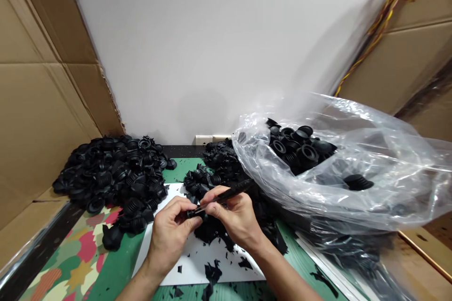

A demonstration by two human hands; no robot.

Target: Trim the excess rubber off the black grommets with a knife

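My left hand (169, 230) pinches a small black rubber part (191, 214) between thumb and fingers, mostly hidden by them. In my right hand (236, 214) is a slim black-handled craft knife (233, 191), slanting down to the left. Its thin, shiny tip meets the part at my left fingertips. Both hands are above a white sheet (190, 256) with black trimmings (212, 273) scattered on it. Just beyond my fingers lies a small pile of ribbed black rubber parts (201, 179).
A large heap of black rubber parts (116, 169) lies left, and more dark scraps (226, 157) lie at the back. To the right, a clear plastic bag (374, 197) holds ribbed parts (303, 148). Cardboard (45, 80) walls the left side; twisted yellow-red wires (381, 28) hang right.
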